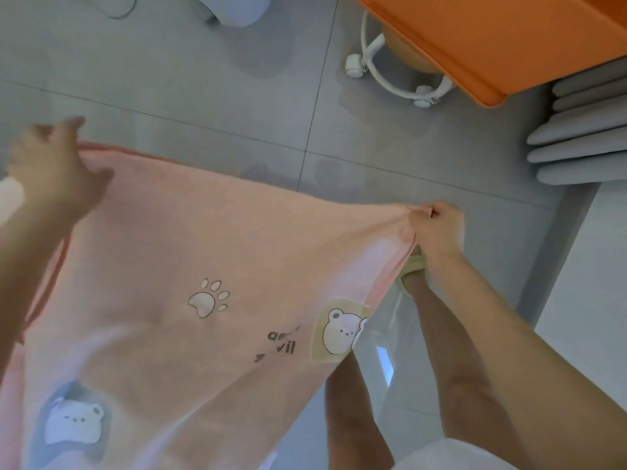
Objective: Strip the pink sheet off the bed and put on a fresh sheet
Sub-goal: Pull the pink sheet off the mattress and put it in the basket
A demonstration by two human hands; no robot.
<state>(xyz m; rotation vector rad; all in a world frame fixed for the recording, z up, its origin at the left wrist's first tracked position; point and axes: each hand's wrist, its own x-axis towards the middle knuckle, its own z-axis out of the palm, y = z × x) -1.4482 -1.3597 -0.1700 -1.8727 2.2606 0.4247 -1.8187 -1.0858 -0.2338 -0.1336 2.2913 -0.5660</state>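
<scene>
Pink sheet [176, 266] stretched left-right, left hand [54, 171], right hand [437, 228] gripping top corners

A floor [203, 96] of large pale grey tiles with thin dark joints fills most of the view. At upper right an orange bench [509, 39] juts in, with a white chair base [376, 74] on casters [354, 64] under its edge. Grey padded ridges [583, 130] lie stacked just beside the bench, above a white surface [593, 266]. A rounded white object [244, 8] sits at the top edge.
</scene>
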